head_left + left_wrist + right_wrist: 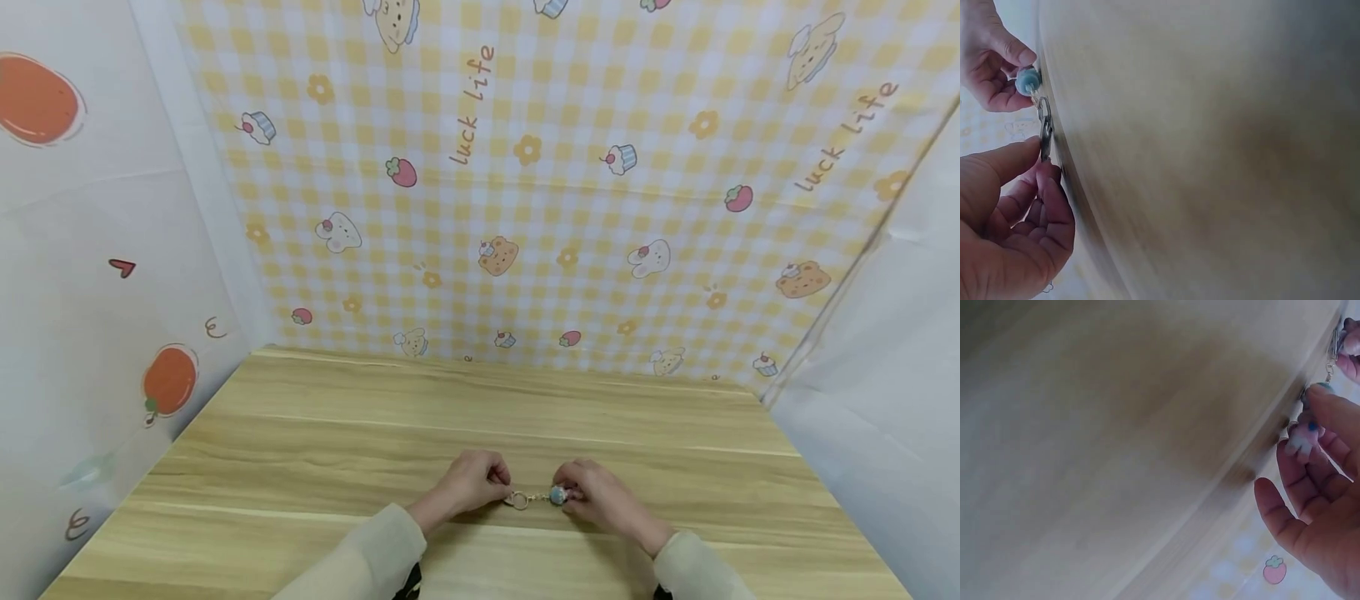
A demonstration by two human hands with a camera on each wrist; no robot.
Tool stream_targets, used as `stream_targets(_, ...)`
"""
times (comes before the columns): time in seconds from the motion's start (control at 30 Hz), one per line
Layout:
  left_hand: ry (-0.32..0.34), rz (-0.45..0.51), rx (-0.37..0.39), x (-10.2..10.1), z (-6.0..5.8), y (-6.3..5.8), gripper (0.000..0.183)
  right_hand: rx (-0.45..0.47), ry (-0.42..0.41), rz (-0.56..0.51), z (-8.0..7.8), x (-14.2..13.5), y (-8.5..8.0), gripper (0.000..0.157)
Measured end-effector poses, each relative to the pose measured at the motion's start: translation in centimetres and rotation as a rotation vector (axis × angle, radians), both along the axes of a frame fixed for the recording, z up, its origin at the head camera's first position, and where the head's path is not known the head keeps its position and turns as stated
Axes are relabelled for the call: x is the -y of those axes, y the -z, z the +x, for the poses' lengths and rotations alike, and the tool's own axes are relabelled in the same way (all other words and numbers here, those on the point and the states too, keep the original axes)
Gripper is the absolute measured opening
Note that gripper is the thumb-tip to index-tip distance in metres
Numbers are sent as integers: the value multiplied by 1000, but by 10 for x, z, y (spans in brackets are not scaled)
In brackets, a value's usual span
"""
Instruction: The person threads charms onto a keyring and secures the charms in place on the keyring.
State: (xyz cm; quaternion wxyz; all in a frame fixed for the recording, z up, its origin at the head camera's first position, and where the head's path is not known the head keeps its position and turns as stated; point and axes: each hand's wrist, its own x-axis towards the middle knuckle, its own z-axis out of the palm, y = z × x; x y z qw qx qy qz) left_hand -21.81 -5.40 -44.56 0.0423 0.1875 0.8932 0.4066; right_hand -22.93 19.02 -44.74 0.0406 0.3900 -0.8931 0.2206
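Note:
A keychain is stretched out between the two hands, low over the wooden table. My left hand (474, 482) pinches a flat metal piece (1045, 142) at its ring end between thumb and fingertips. The gold-coloured key ring (521, 501) shows just beside those fingertips, and a short chain (540, 497) runs from it to the right. At the other end, my right hand (600, 498) grips a small figurine (1304, 434) with a blue-green top (1027, 81). The right wrist view shows its white, pink and blue lower part; the thumb and fingers cover some of it.
A wood-grain table (480, 417) lies under both hands. Behind it hangs a yellow checked cloth (450, 208) with printed cartoons. White sheets stand along the left side (97, 208) and the right side (885, 350).

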Motion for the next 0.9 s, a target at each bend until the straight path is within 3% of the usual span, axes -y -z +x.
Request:
stream_targets(0.2,-8,-79,-57,1,1,1,11,-16,2,-5,3,-7,-2,23)
stream_targets(0.43,-50,-171,-117,3,4,1,16,30,77,-10,7,-14,-2,24)
stream_targets(0.67,-65,-205,-116,19,4,1,13,31,291,-37,19,-35,-3,29)
stream_targets(0.8,-103,-226,-125,38,5,-4,16,-70,412,-27,20,-51,-3,35)
stream_targets(0.9,-151,-242,-201,52,6,-8,30,-147,460,19,20,-62,-4,45)
